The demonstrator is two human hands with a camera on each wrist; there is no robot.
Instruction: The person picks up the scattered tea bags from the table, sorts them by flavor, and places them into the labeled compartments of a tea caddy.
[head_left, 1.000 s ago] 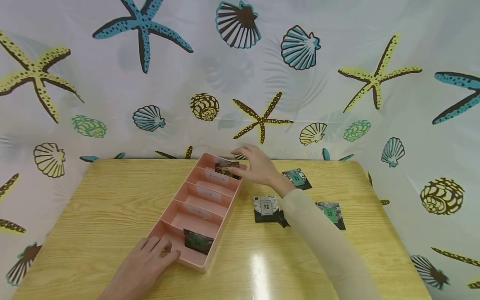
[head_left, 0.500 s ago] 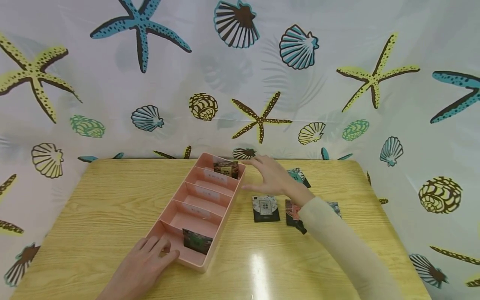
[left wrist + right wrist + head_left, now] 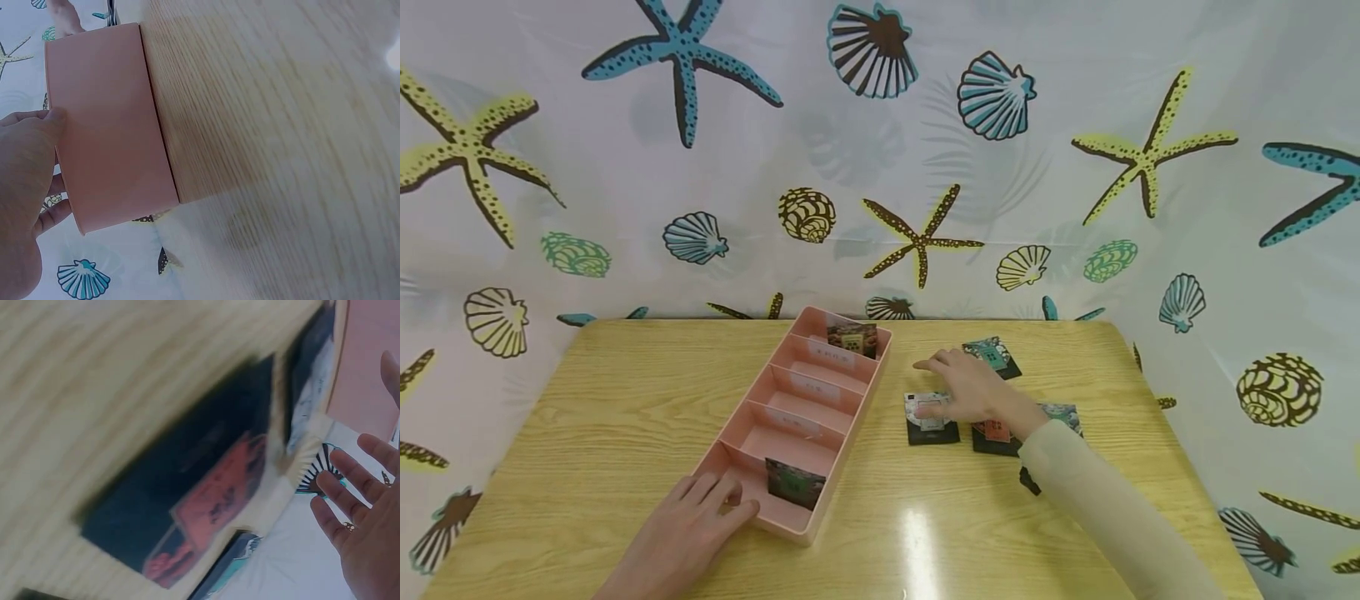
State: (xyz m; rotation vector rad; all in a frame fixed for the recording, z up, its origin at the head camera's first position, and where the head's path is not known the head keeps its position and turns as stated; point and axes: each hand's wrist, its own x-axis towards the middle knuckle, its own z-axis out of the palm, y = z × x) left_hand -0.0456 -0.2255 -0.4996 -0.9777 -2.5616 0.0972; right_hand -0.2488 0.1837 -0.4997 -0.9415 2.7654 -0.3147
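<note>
My left hand point(image 3: 688, 521) grips the near end wall of a long pink divided box point(image 3: 831, 492); in the left wrist view its thumb lies on the outside of the pink wall point(image 3: 109, 125) and the other fingers go over the rim. My right hand point(image 3: 973, 387) holds nothing, its fingers apart, and hovers over several flat packets. Below its thumb lies a packet with a white label point(image 3: 932, 429). Partly under its wrist is a red-labelled packet point(image 3: 992, 437), large in the right wrist view. Beyond the hand lies a teal-labelled packet point(image 3: 992, 357).
A gold-labelled packet point(image 3: 852, 340) stands in the box's far compartment, a green-labelled packet point(image 3: 794, 483) in the nearest. Paper labels point(image 3: 816, 389) mark the dividers. Another packet point(image 3: 1063, 414) is partly hidden by the right sleeve. A shell-print cloth point(image 3: 850, 167) hangs behind the wooden table point(image 3: 625, 400).
My right hand has moved from the box's far compartment, rightward and nearer, over the loose packets. The gold-labelled packet stays standing in the compartment. My left hand keeps its place.
</note>
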